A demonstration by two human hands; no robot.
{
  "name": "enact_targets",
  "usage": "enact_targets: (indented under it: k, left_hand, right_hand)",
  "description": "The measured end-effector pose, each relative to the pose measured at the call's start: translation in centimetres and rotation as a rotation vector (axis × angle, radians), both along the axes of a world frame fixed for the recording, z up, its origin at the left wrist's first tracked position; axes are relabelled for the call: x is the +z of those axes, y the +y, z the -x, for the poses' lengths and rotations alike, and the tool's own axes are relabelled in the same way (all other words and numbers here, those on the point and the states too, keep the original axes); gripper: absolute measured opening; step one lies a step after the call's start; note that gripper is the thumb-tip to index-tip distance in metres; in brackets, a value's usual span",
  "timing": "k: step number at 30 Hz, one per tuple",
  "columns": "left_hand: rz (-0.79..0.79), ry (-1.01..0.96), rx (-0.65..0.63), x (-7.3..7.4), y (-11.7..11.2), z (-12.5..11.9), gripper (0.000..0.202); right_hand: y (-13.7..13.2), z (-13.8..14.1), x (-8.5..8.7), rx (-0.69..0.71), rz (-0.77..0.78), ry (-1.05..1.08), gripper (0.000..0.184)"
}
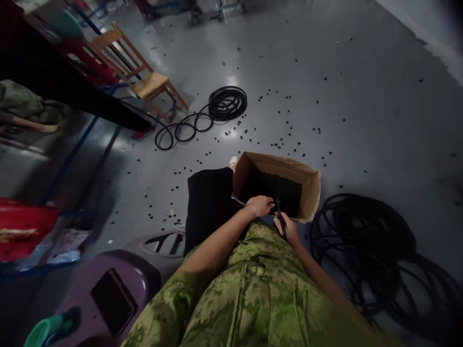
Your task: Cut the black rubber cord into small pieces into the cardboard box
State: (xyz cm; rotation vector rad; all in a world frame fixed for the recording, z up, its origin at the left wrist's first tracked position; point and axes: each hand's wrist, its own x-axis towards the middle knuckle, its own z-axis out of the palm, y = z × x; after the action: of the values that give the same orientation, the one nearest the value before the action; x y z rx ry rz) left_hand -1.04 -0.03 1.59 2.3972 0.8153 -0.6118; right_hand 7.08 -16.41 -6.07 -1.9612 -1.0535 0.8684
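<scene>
Over the near edge of an open cardboard box (311, 193), my two hands are close together. My right hand (289, 230) is closed round the dark handles of a pair of scissors (278, 208), whose blades point away from me into the box. Just left of the blades, my left hand (261, 205) has its fingers pinched together, with a bracelet at the wrist. What those fingers hold is too dark to make out. Inside the box lies a heap of small black pieces (284, 185).
Black tubing lies coiled on the floor ahead (227, 103) and in a larger pile at my right (372, 241). Small black bits are scattered around. A wooden chair (152, 86) and another person's leg (108, 108) are at left. A phone (113, 301) rests on a purple stool (87, 274).
</scene>
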Motion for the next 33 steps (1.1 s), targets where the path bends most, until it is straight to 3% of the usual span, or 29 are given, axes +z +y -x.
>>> enact_targets:
  k: [14, 21, 27, 33]
  left_hand:
    - [-0.027, 0.054, 0.055, -0.1, 0.2, -0.5, 0.038]
    - [-0.009, 0.087, 0.031, 0.1, -0.2, -0.3, 0.034]
    - [-0.027, 0.051, 0.11, -0.1, 0.0, -0.2, 0.036]
    - [-0.024, -0.016, 0.173, 0.1, 0.4, 0.1, 0.037]
  right_hand:
    - [1.1, 0.5, -1.4, -0.02, 0.038, -0.042, 0.039]
    - [0.7, 0.0, -2.5, -0.138, -0.036, 0.008, 0.049]
    - [0.4, 0.1, -1.5, -0.134, -0.034, 0.027, 0.045]
    - [-0.2, 0.0, 0.1, -0.091, -0.038, 0.213, 0.05]
